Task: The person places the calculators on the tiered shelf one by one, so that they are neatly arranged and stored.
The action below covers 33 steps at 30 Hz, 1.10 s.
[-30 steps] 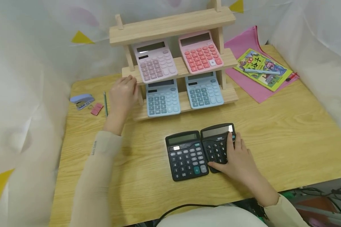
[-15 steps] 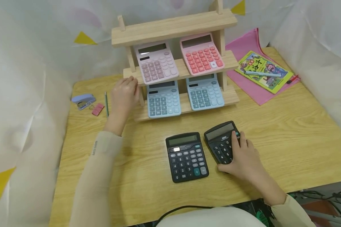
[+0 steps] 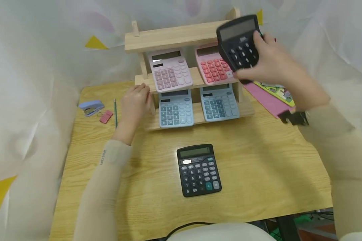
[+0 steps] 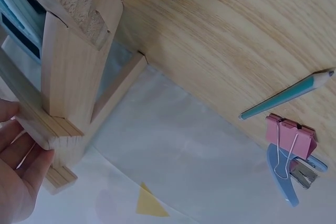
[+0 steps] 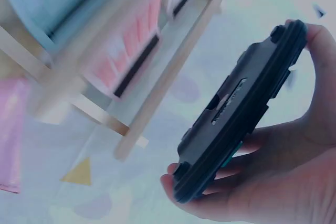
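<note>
My right hand (image 3: 274, 63) grips a black calculator (image 3: 239, 42) by its sides, raised in front of the upper right of the wooden shelf (image 3: 175, 36). In the right wrist view that calculator (image 5: 241, 108) shows its back and edge, with thumb and fingers at opposite ends. My left hand (image 3: 135, 103) holds the left end of the middle board; the left wrist view shows the fingers (image 4: 31, 156) curled at the board's end. A lilac calculator (image 3: 170, 70) and a partly covered pink calculator (image 3: 214, 67) lean on the middle tier. Two blue calculators (image 3: 175, 108) lean below.
Another black calculator (image 3: 199, 170) lies on the table (image 3: 151, 201) before the shelf. At the left are a blue stapler (image 3: 91, 107), pink binder clips (image 3: 106, 116) and a green pencil (image 3: 115, 112). A pink folder (image 3: 266, 102) lies right, partly behind the right arm.
My right hand has drawn one black calculator away from the other and lifted it off the table, up to the shelf's top right. The left hand stays at the board.
</note>
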Motion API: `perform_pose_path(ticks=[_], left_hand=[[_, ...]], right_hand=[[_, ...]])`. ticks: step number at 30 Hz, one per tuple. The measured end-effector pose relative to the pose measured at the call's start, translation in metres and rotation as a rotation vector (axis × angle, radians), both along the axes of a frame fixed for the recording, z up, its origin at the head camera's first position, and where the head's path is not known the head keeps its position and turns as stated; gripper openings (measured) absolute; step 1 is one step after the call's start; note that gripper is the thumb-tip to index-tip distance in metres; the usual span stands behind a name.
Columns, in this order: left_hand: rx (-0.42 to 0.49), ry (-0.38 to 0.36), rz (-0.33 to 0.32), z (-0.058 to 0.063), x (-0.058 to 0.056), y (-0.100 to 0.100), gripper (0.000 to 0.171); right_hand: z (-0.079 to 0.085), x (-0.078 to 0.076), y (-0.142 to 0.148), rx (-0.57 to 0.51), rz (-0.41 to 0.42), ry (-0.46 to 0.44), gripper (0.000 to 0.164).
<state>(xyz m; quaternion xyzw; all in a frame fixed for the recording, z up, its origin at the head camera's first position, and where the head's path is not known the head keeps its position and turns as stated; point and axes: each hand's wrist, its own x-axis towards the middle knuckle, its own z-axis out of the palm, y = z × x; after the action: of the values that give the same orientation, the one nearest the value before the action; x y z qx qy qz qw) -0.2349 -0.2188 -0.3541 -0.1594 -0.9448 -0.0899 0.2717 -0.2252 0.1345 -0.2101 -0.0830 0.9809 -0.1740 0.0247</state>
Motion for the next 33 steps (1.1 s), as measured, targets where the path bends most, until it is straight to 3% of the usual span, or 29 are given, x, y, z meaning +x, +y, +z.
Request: perform_pose_path(ticks=[3, 5, 9, 13, 19, 33], left_hand=[[-0.010, -0.009, 0.004, -0.003, -0.001, 0.002, 0.024], [-0.015, -0.009, 0.006, -0.006, -0.001, 0.004, 0.024], [-0.015, -0.001, -0.002, -0.008, -0.001, 0.008, 0.025], [-0.007, 0.007, -0.010, -0.007, -0.003, 0.011, 0.025], [-0.005, 0.006, -0.021, -0.007, -0.004, 0.011, 0.024], [0.022, -0.002, -0.048, -0.006, -0.008, 0.010, 0.025]], right_hand=[[0.016, -0.059, -0.022, 0.013, -0.049, -0.077, 0.107], [0.019, -0.089, -0.036, 0.043, -0.076, -0.102, 0.105], [0.014, -0.122, -0.054, 0.139, -0.161, -0.146, 0.108], [0.009, -0.132, -0.060, 0.172, -0.237, -0.159, 0.112], [0.002, -0.138, -0.064, 0.165, -0.287, -0.133, 0.111], [0.001, -0.135, -0.060, 0.179, -0.267, -0.103, 0.112]])
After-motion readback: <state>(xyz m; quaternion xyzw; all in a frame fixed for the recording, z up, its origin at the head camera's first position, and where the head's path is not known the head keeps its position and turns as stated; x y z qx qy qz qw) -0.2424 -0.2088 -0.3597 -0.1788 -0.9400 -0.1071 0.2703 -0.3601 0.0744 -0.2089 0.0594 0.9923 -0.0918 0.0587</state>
